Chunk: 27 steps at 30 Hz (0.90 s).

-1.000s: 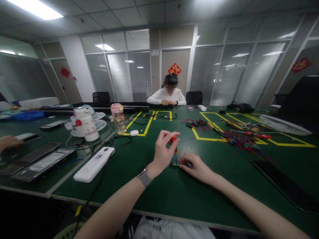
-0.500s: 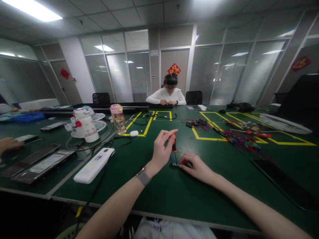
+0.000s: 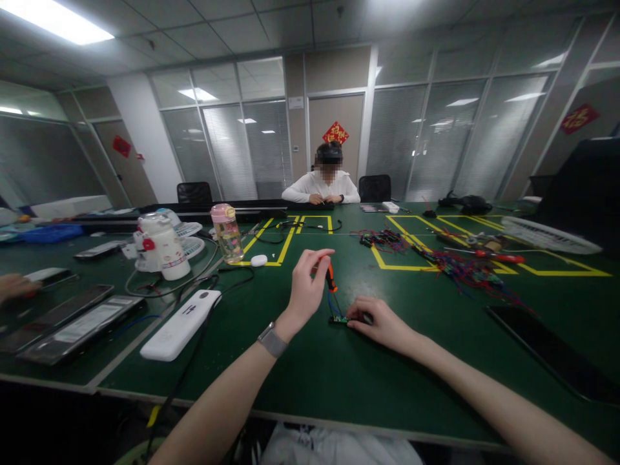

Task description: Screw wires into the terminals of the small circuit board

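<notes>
While the left hand point(image 3: 306, 284) pinches an upright orange screwdriver point(image 3: 331, 281), the right hand point(image 3: 378, 321) presses fingers together on a small circuit board point(image 3: 338, 319) on the green worktop point(image 3: 339, 368).

Bright ceiling panels, sharp centre, warped edges

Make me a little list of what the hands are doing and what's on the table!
left hand: holds a small orange screwdriver upright, tip down on the board
right hand: flat on the table, pressing a small green circuit board
table: dark green, yellow tape lines
nearby: white power bank, pink-lidded bottle, coloured wires
far side: a person in white, seated
</notes>
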### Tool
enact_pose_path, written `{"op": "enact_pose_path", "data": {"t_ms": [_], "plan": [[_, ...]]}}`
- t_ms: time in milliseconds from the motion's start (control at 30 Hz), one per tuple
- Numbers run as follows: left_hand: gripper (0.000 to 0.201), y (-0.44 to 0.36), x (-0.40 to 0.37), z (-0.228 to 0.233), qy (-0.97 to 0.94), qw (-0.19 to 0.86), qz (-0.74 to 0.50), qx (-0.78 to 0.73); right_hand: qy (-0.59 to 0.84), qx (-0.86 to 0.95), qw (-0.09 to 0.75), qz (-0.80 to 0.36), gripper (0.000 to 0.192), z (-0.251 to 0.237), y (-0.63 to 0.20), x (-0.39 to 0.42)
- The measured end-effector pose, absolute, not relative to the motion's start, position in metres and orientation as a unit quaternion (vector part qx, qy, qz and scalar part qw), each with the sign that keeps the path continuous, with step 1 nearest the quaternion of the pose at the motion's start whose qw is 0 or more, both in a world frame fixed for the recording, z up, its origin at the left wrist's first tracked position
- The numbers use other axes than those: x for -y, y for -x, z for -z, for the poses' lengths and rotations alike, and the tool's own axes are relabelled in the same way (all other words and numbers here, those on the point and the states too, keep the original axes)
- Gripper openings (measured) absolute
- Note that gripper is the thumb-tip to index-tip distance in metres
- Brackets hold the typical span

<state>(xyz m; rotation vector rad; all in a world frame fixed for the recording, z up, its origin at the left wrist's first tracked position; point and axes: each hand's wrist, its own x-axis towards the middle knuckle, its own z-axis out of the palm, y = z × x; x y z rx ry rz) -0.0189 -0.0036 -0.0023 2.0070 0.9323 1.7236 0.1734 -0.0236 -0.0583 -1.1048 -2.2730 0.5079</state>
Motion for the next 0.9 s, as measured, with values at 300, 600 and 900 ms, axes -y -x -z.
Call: {"op": "enact_pose_path", "data": {"t_ms": [300,600,900], "plan": [[0.019,0.0142,0.0044,0.0018,-0.698,0.266,-0.598,-0.29,0.401,0.852,0.282,-0.182,0.007,0.062,-0.1739,0.0217],[0.031,0.0181,0.0048,0.0026,-0.724,0.18,-0.584,-0.322,0.404,0.851,0.282,-0.184,0.008,0.0614,-0.1743,0.0218],[0.02,0.0159,0.0086,-0.001,-0.737,0.123,-0.578,-0.329,0.402,0.851,0.282,-0.185,0.01,0.0605,-0.1743,0.0227]]}}
